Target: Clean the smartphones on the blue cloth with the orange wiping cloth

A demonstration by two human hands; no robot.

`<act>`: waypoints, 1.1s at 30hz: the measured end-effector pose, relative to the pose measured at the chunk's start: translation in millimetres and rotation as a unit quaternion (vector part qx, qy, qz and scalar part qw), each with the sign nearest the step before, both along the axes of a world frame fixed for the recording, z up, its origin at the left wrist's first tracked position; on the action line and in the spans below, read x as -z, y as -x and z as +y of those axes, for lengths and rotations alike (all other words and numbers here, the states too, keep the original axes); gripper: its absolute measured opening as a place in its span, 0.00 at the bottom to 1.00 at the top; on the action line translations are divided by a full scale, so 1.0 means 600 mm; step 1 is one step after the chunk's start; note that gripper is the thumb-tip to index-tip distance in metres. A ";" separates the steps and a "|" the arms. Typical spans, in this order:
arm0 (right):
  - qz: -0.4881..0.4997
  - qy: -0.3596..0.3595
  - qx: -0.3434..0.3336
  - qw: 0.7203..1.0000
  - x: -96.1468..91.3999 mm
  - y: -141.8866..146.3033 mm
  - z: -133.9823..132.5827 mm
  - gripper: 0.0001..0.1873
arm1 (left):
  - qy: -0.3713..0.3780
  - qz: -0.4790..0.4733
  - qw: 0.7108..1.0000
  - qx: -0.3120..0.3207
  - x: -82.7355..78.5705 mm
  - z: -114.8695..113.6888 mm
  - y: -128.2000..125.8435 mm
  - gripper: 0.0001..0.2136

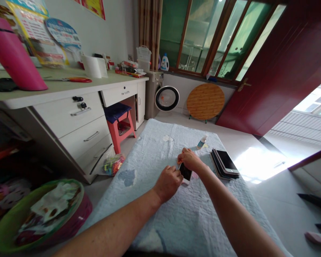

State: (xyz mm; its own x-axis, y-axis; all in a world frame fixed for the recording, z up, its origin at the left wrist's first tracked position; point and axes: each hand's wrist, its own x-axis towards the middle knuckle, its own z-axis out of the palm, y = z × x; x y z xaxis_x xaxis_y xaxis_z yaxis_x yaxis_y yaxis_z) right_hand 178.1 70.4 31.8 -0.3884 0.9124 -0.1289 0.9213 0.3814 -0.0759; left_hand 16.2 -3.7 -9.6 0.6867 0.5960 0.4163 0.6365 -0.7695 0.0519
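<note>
A smartphone (186, 174) with a dark screen and light edges lies on the light-blue cloth (152, 153). My left hand (168, 184) is closed at its left edge, fingers curled against the side. My right hand (190, 159) bends over the phone's far end with its fingers closed together. A small orange bit shows at those fingertips; what it is stays mostly hidden. Beyond my right hand stands a small spray bottle (201, 142) with clear liquid. To the right is a stack of phones (224, 164), the topmost with a black screen and white border.
A waste bin (82, 210) full of used paper stands at the lower left. Along the left runs a desk (117, 82) with scissors (79, 80) and a pink bottle (16, 57). A red stool (120, 128) is tucked under it. Behind are an open washing machine (152, 94) and a round board (205, 101).
</note>
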 end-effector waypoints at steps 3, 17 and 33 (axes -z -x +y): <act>0.000 -0.006 0.019 1.000 0.002 -0.012 0.015 0.13 | 0.003 -0.001 1.000 0.004 0.000 -0.001 0.000 0.09; -0.010 -0.011 0.093 0.996 0.018 -0.036 0.034 0.17 | -0.006 0.007 1.000 -0.001 0.000 -0.004 -0.001 0.07; 0.006 -0.016 0.154 0.988 0.024 -0.081 -0.001 0.16 | -0.001 0.007 1.000 -0.001 0.000 -0.010 -0.004 0.09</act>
